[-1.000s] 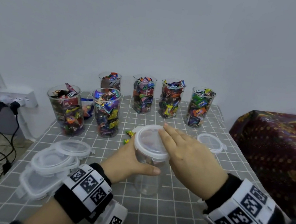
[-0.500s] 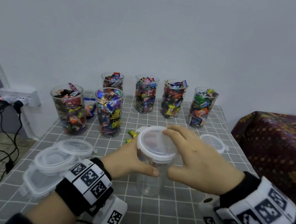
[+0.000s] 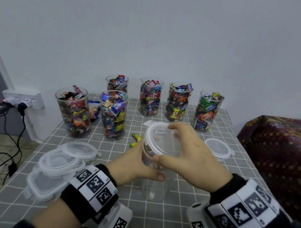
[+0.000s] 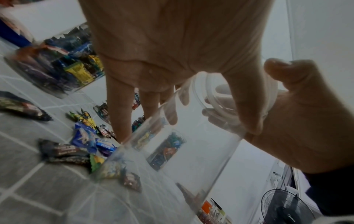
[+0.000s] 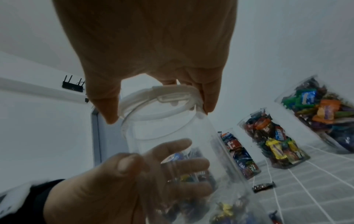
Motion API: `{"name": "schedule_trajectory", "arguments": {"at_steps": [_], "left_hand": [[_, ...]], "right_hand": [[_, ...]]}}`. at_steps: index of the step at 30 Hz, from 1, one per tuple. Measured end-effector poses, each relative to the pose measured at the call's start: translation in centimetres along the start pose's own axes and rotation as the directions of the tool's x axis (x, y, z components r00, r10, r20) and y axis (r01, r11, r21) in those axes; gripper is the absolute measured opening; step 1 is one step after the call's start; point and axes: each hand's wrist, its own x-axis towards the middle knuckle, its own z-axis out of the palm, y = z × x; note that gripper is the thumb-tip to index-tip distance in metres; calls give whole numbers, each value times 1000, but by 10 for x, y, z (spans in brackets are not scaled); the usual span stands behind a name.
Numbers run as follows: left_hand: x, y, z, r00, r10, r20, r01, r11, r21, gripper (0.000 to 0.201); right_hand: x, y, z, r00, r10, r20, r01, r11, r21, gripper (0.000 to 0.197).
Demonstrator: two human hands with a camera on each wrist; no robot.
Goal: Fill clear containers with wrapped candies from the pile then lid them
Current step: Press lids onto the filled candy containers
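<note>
An empty clear container (image 3: 153,189) is at the table's middle, leaning slightly. My left hand (image 3: 137,166) grips its side, thumb in front and fingers behind. A white-rimmed clear lid (image 3: 158,140) sits on its mouth. My right hand (image 3: 166,143) grips that lid from above, fingers over the far rim and thumb at the near rim. The right wrist view shows the lid (image 5: 172,94) between thumb and fingers, with the container (image 5: 172,136) below it. Loose wrapped candies (image 4: 86,144) lie beside the container (image 4: 191,144); two more candies (image 3: 135,140) lie just left of it.
Several candy-filled containers (image 3: 149,98) stand without lids along the back and back left. A stack of lids (image 3: 63,161) lies at the left edge, and one lid (image 3: 217,147) at the right. A patterned cloth (image 3: 287,155) covers furniture to the right.
My right hand went from lying flat on the lid to curling around its rim, thumb now at the near edge. The left hand kept its hold on the container.
</note>
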Motion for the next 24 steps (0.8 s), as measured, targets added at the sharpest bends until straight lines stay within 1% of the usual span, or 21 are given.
{"name": "schedule_trajectory", "arguments": {"at_steps": [2,4,5,7,9,12,13,15,18,20,22,24], "left_hand": [[0,-2,0,1000,-8,6,8,1000,-11,93],[-2,-5,0,1000,-19,3,19,999,-27,96],[-2,-7,-1,999,-34,-11,33,999,-33,98],[-3,-8,-1,997,-62,-44,61,998,-27,98],[-4,-8,-1,996,-77,-44,77,997,-8,98],[-4,-8,-1,994,-109,-32,110,994,11,100],[-4,-8,-1,993,-115,-34,116,993,13,100],[-4,-8,-1,992,-116,-39,117,993,21,98],[-5,-7,0,991,-131,-41,132,990,39,99],[-5,-7,-1,989,-140,-42,141,989,40,101],[-6,-7,-1,989,-140,-42,142,989,41,100],[-6,-8,-1,987,-153,-49,155,987,41,98]], "right_hand": [[-2,3,5,998,-27,-57,30,997,66,80],[-5,7,8,983,-61,-175,88,985,150,75],[-6,10,7,970,-42,-240,92,975,202,72],[-6,18,-1,943,67,-327,38,952,305,73],[-2,30,-12,926,191,-326,-75,938,338,73],[6,58,-25,913,336,-232,-292,934,204,65],[9,69,-29,903,380,-202,-359,923,135,67],[17,91,-33,882,444,-159,-451,892,-12,73],[28,123,-36,845,522,-116,-534,817,-217,78],[33,143,-35,805,582,-113,-584,747,-318,80],[37,157,-33,776,620,-116,-613,698,-370,82],[41,166,-30,764,634,-115,-624,682,-382,80]]}}
